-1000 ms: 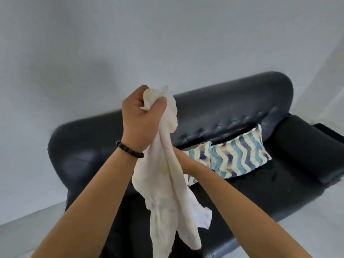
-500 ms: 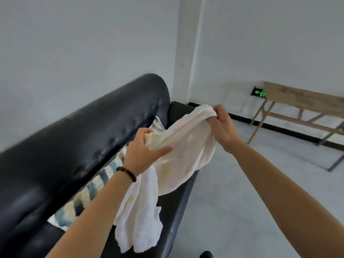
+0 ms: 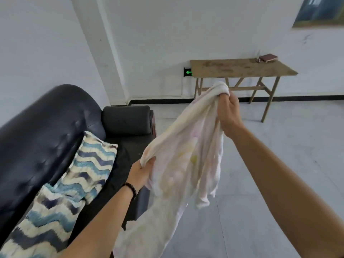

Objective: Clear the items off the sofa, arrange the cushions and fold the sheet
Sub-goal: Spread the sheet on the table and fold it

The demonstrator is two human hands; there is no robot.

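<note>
A pale, faintly stained sheet (image 3: 184, 164) hangs in the air between my hands, to the right of the black sofa (image 3: 37, 131). My left hand (image 3: 140, 174), with a bead bracelet on the wrist, grips one bunched end low down. My right hand (image 3: 228, 112) grips the other bunched end higher up and farther away. The rest of the sheet droops down toward the floor. Two cushions with blue and cream zigzags lean on the sofa back: one (image 3: 91, 162) farther along, one (image 3: 42, 220) nearer me.
A wooden trestle table (image 3: 240, 68) stands against the far wall with a brown book (image 3: 269, 57) on it. A green arrow sign (image 3: 188, 72) glows low on the wall. Grey tiled floor (image 3: 279, 155) spreads to the right of the sofa's armrest (image 3: 126, 119).
My view has swung right, away from the sofa toward the table. My hands have moved apart, the right one pulling its end of the sheet up and out so the cloth stretches between them.
</note>
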